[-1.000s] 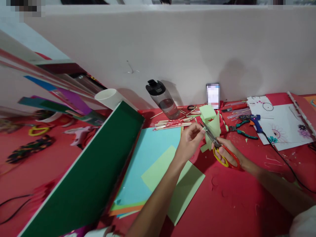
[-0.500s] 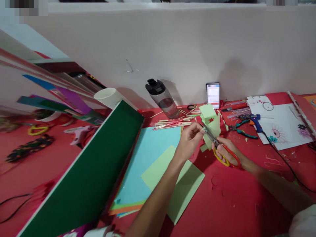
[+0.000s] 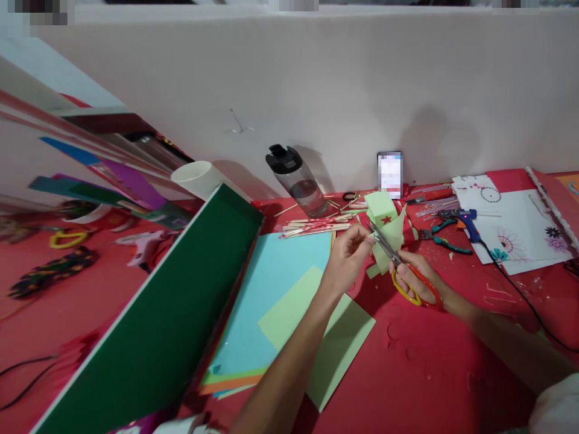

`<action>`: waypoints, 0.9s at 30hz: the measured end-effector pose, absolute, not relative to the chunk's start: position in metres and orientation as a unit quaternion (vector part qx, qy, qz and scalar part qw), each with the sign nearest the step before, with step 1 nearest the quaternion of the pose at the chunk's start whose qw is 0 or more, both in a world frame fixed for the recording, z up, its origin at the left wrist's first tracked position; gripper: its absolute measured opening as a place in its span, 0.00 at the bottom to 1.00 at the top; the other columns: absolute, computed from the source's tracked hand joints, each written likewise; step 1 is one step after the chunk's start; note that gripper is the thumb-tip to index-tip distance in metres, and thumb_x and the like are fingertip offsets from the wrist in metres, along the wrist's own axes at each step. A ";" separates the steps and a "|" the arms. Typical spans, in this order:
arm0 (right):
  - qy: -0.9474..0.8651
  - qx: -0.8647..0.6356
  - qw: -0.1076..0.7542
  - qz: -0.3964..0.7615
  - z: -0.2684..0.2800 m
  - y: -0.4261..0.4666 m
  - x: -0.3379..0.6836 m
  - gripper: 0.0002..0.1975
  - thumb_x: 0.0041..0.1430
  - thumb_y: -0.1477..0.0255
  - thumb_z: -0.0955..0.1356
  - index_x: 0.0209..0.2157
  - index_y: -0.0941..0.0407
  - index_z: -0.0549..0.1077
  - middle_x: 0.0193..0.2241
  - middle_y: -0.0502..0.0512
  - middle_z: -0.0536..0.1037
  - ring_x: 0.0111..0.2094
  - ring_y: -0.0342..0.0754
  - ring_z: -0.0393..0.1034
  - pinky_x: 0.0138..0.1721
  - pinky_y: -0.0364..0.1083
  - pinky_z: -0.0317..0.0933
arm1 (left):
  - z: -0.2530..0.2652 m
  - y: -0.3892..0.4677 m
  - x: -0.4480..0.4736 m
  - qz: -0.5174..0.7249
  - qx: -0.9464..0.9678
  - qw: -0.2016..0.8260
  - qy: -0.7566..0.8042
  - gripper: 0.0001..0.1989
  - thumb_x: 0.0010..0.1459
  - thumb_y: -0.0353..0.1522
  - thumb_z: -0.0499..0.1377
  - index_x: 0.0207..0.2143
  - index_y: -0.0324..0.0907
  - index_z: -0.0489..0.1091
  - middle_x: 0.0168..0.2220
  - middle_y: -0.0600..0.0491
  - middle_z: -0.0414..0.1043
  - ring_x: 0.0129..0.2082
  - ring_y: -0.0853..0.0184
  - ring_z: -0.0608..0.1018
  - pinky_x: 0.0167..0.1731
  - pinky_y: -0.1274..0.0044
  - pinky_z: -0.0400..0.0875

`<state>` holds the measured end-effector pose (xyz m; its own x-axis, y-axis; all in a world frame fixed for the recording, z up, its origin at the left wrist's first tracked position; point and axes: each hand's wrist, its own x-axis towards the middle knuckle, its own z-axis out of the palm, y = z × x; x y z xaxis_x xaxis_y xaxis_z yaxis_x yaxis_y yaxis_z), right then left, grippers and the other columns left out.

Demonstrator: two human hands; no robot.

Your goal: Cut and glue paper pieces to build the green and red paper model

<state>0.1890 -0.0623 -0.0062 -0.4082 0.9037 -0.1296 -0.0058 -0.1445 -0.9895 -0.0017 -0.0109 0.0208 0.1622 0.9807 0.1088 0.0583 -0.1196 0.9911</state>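
My right hand (image 3: 415, 274) grips the scissors (image 3: 389, 253) by their red and yellow handles, the blades pointing up and left. At the blade tips, my left hand (image 3: 350, 253) is closed in a pinch on a tiny pale piece that I cannot make out. Behind the blades stands a light green folded paper piece (image 3: 380, 206) with a red star on it. Pale green sheets (image 3: 344, 349) lie under my left forearm, partly over a light blue sheet (image 3: 248, 307).
A water bottle (image 3: 298, 184), thin wooden sticks (image 3: 316, 226) and a phone (image 3: 390, 175) stand or lie along the wall. To the right are pliers (image 3: 446, 241), a blue glue gun (image 3: 470, 224) with its cord, and decorated paper (image 3: 520, 235). A green board (image 3: 158, 307) slants across the left.
Both hands stay in nearly the same place. The scissor blades look slightly more apart at their tips; otherwise little differs.
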 end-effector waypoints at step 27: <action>-0.534 -0.402 0.403 0.625 -0.011 -0.056 0.196 0.32 0.62 0.37 0.66 0.41 0.54 0.68 0.21 0.42 0.68 0.16 0.38 0.59 0.16 0.38 0.56 | 0.010 -0.016 0.000 0.335 0.716 0.534 0.299 0.10 0.66 0.36 0.62 0.31 0.41 0.72 0.33 0.53 0.75 0.35 0.67 0.76 0.39 0.75 0.71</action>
<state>0.1958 -0.0561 -0.0108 -0.3513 0.9335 -0.0721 -0.0752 -0.1049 -0.9916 0.0004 -0.0162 0.0101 0.5968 0.7862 0.1602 0.0707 -0.2504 0.9656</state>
